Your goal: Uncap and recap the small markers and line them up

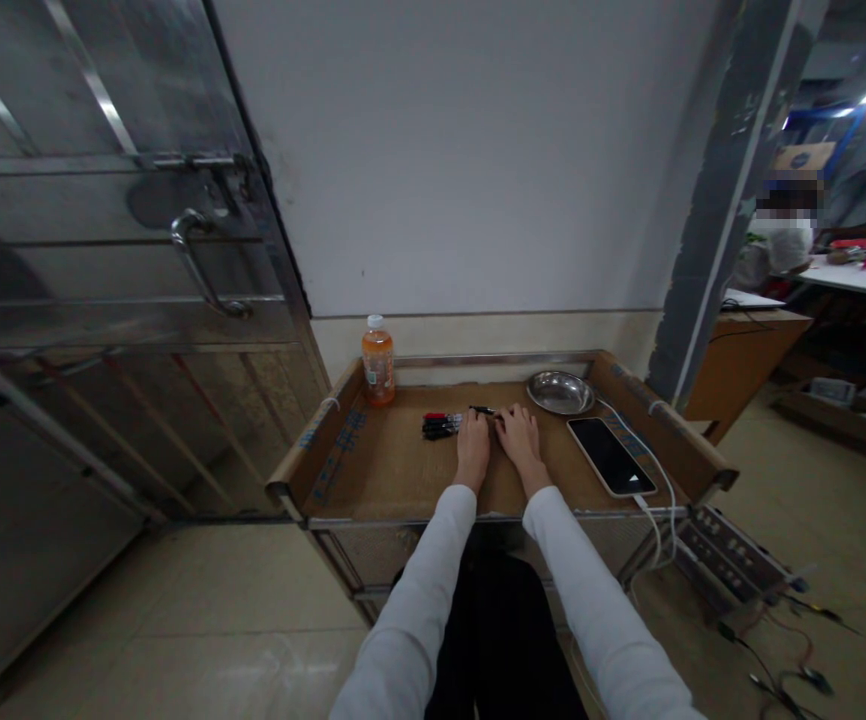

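Observation:
A black pen (482,410) lies across the fingertips of both my hands, just above the cardboard surface. My left hand (473,442) has its fingers bent down at the pen's left part. My right hand (521,441) is closed about its right end; the exact grip is partly hidden by the fingers. Directly left of my left hand is a small group of pens (440,428), mostly black with a red one at the back, lying side by side.
The cardboard-lined cart top (388,475) has raised sides. On it stand an orange drink bottle (379,365) at back left, a metal dish (560,393) at back right and a phone (611,457) with a white cable (662,470). A wall rises behind; people sit far right.

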The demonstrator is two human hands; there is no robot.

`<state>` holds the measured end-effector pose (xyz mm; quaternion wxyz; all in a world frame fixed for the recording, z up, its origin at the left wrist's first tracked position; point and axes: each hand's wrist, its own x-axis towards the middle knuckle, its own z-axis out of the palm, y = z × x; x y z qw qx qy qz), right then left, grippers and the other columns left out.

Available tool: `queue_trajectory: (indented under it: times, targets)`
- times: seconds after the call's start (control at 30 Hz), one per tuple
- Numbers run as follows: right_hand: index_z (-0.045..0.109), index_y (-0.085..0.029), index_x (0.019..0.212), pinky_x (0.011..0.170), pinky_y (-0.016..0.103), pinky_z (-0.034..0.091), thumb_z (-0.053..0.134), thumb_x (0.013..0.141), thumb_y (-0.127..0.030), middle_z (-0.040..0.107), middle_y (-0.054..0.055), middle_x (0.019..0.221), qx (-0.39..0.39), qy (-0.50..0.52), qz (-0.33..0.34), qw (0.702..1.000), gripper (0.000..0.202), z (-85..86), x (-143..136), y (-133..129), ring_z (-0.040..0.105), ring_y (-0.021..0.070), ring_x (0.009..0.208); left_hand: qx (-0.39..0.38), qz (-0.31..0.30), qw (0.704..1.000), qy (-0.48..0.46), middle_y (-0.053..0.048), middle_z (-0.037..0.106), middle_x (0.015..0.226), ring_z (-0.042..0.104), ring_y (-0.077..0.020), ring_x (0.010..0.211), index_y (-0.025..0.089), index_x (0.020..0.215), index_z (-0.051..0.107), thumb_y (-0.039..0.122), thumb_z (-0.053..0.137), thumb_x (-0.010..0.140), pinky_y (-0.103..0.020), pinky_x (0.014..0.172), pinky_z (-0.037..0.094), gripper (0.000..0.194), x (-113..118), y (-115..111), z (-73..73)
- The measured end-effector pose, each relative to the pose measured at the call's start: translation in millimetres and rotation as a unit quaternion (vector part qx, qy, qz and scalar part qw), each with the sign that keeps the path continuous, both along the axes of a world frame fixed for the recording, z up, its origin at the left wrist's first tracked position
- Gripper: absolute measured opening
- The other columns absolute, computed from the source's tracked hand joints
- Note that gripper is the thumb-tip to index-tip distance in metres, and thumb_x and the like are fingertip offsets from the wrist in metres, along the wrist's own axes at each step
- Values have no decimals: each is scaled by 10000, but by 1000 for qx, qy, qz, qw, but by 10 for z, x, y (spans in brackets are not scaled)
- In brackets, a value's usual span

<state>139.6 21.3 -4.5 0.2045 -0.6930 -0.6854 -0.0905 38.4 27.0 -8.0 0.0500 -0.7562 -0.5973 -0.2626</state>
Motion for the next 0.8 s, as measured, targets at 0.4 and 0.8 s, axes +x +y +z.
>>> queue_trajectory:
  times: [0.4, 0.8]
  targets:
    - [595, -207, 1044, 838, 318, 338, 436, 926, -267, 580, 92, 1092, 5, 4, 8, 1000, 206, -26, 5, -4, 479, 214, 1025, -13, -3, 1000, -13, -130, 603, 1035, 560, -212, 995, 101, 1001, 593, 97, 409, 900, -347, 907, 435, 210, -9, 27, -21]
    - [629, -175, 1025, 812, 291, 424, 396, 889, -113, 607, 105, 1008, 56, 144, 61, 986, 277, -114, 61, 51, 559, 190, 902, -25, -68, 995, -70, -132, 605, 1128, 594, -179, 1034, 116, 1139, 497, 62, 368, 905, -288, 885, 473, 273, 17, 44, -7]
